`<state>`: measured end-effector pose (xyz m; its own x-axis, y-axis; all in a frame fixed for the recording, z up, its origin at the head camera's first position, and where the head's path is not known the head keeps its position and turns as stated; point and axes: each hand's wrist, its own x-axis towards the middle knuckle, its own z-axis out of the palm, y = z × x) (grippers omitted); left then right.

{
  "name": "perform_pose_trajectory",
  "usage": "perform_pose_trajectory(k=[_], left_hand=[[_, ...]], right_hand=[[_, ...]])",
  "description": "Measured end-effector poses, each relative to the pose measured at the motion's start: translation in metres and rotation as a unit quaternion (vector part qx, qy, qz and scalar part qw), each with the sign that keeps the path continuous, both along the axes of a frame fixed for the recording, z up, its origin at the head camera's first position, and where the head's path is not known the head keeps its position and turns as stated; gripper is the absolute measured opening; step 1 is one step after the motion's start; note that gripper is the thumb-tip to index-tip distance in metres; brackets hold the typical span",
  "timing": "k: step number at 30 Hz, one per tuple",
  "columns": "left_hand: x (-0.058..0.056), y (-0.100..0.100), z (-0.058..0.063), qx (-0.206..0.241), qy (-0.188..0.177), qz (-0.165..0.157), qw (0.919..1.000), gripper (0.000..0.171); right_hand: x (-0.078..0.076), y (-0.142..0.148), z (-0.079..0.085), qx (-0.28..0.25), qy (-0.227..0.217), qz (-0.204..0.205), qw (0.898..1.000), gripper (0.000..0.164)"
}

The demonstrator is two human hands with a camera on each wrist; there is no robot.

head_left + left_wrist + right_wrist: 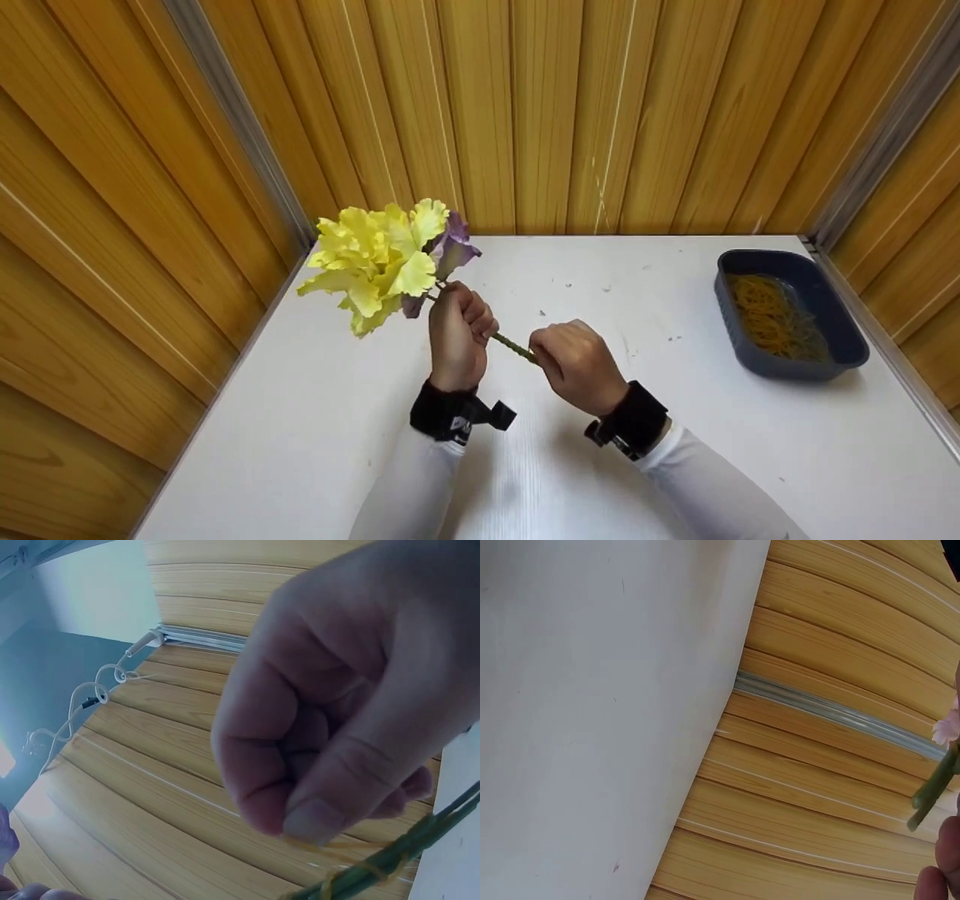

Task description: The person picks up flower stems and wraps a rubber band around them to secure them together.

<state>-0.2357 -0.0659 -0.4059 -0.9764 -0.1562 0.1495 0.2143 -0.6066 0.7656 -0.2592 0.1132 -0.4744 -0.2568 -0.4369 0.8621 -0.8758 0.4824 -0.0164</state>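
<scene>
A small bunch of flowers is held above the table, with ruffled yellow blooms (375, 259) at the left and a purple bloom (455, 247) beside them. My left hand (461, 330) grips the bunch just below the blooms, fingers curled round it. Green stems (514, 346) run from that fist down to the right. At their lower part my right hand (581, 360) pinches a yellowish rubber band (337, 847) between thumb and fingers. Loops of the band wrap the stems in the left wrist view. The right wrist view shows the cut stem ends (930, 795) and a pale pink bloom (946, 727).
A dark blue plastic basin (844, 322) with many yellow rubber bands (772, 315) stands on the right side of the white table (300, 450). Small scraps dot the tabletop. Wood-patterned panels (547, 112) wall in the back and sides.
</scene>
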Motion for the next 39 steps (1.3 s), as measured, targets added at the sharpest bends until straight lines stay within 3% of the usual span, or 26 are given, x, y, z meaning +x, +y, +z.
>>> perform_pose_trajectory(k=[5,8,12,14,17,20,29,35,39], left_hand=[[-0.001,0.003,-0.002,0.001,-0.006,-0.033,0.9994,0.031],[-0.003,-0.001,-0.001,0.032,-0.011,-0.047,0.9983,0.029],[-0.005,-0.008,0.000,0.071,-0.028,-0.066,0.9949,0.031],[-0.006,-0.010,0.000,0.081,-0.036,-0.072,0.9935,0.033],[-0.008,-0.011,-0.001,0.086,-0.044,-0.075,0.9925,0.034],[-0.009,-0.013,-0.002,0.093,-0.052,-0.077,0.9913,0.034],[-0.012,-0.017,-0.001,0.116,-0.062,-0.073,0.9887,0.033],[-0.014,-0.017,-0.002,0.118,-0.069,-0.057,0.9889,0.031],[-0.015,-0.016,-0.003,0.127,-0.081,-0.050,0.9873,0.031]], right_hand=[[0.001,0.008,0.002,0.017,-0.020,0.017,1.000,0.014],[0.001,0.016,0.001,0.021,-0.088,0.046,0.995,0.015],[0.001,0.025,0.002,0.020,-0.221,0.108,0.969,0.011],[0.000,0.028,0.004,0.021,-0.266,0.130,0.955,0.008],[0.000,0.031,0.005,0.029,-0.296,0.143,0.944,0.005],[0.000,0.033,0.004,0.036,-0.305,0.138,0.942,0.005],[0.002,0.035,0.003,0.038,-0.258,0.110,0.959,0.006],[0.005,0.031,0.005,0.059,-0.131,0.039,0.989,0.016],[0.007,0.026,0.002,0.068,-0.054,-0.013,0.996,0.018]])
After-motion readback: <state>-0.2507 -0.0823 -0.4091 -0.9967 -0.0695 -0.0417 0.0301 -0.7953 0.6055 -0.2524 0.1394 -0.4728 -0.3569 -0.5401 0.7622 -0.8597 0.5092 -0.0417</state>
